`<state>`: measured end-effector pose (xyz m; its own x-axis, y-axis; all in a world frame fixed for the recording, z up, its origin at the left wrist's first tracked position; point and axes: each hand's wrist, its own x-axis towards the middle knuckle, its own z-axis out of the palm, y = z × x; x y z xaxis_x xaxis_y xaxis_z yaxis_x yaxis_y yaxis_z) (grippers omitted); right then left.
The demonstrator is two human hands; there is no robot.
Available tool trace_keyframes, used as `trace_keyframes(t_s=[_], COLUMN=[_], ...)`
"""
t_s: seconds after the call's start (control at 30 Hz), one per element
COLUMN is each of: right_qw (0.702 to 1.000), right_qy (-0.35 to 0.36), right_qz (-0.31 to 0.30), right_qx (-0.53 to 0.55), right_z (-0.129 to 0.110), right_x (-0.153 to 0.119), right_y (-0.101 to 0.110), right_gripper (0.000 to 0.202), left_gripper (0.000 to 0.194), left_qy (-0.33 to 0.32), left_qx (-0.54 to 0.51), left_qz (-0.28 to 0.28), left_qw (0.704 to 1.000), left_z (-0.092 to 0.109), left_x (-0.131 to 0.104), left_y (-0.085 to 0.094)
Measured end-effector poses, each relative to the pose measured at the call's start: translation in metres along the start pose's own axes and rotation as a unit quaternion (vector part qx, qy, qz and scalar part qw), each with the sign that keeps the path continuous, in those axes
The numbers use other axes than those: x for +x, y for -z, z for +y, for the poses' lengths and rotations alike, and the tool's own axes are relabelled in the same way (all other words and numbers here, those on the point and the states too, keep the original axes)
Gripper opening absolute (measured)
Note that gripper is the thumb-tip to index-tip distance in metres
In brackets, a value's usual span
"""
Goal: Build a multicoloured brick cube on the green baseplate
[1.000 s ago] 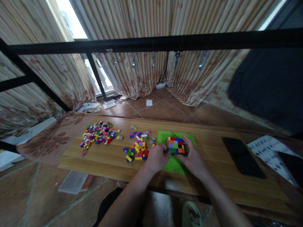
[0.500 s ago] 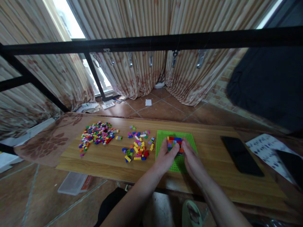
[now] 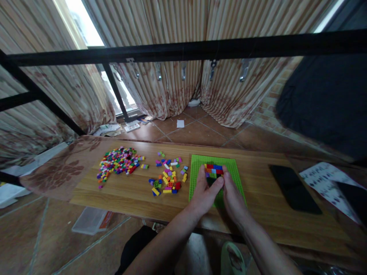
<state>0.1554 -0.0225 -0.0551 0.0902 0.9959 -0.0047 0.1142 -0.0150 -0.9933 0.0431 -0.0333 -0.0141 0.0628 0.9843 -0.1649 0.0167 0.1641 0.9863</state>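
Observation:
Over the green baseplate on the wooden table, both hands hold a flat block of joined multicoloured bricks. My left hand grips its left side, with the thumb across the near part. The fingers of my right hand press on its right side. Red, blue, yellow and purple bricks show between the hands; the near edge is partly hidden by the thumbs. Left of the baseplate lie loose bricks in a scattered group.
A larger heap of small bricks lies at the table's left. On the right are a black phone-like slab and a printed sheet. A black metal bar with hooks crosses above the far side.
The block between my hands looks tilted differently, and fewer of its near bricks show. Both hands have shifted slightly to the right. The baseplate appears turned a little.

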Motion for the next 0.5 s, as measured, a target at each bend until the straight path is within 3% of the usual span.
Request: trace_keyframes(t_s=[0.2, 0.5], right_qw=[0.998, 0.996], right_qy=[-0.040, -0.060], right_qz=[0.026, 0.043], right_qx=[0.038, 0.051], right_z=[-0.009, -0.009], right_x=[-0.001, 0.004], right_y=[-0.001, -0.003], right_gripper=[0.067, 0.069], left_gripper=[0.096, 0.077], left_qy=[0.004, 0.009], left_qx=[-0.005, 0.020], left_qz=[-0.008, 0.009], left_qw=[1.000, 1.000], left_z=[0.005, 0.020], left_x=[-0.002, 0.003], left_y=[0.002, 0.006])
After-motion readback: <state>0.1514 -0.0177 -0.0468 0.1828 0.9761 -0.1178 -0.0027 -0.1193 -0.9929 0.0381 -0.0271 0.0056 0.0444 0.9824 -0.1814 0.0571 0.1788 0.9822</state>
